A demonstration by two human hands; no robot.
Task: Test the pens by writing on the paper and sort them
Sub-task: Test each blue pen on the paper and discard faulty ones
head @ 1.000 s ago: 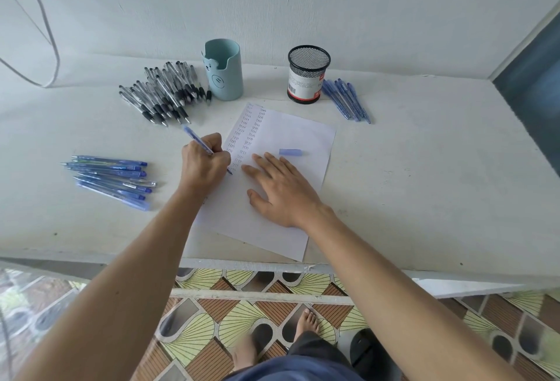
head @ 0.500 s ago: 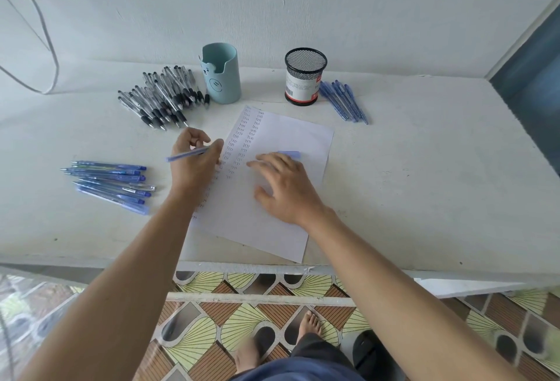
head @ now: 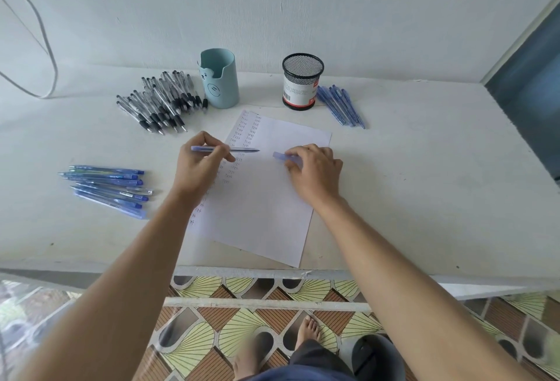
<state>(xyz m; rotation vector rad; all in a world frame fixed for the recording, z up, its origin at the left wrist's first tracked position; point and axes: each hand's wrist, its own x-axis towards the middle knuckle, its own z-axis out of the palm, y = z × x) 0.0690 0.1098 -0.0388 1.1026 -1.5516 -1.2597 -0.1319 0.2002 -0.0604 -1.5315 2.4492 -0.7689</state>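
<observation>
A white sheet of paper (head: 266, 199) lies on the table, with two columns of small handwritten words down its left side. My left hand (head: 198, 168) holds a blue pen (head: 224, 149) level above the paper, tip pointing right. My right hand (head: 315, 168) grips the pen's blue cap (head: 283, 157) just over the sheet. A pile of black-grip pens (head: 157, 105) lies at the back left. Several blue pens (head: 106, 186) lie in a row at the left. More blue pens (head: 341, 105) lie beside the mesh cup.
A pale teal pen holder (head: 219, 80) and a black mesh cup (head: 301, 80) stand at the back of the white table (head: 424, 183), near the wall. A cable (head: 45, 47) hangs at the far left. Tiled floor and my feet show below the table's front edge.
My left hand stopped writing, lifted the pen off the paper and turned it level. My right hand slid up from lying flat on the sheet and picked up the cap.
</observation>
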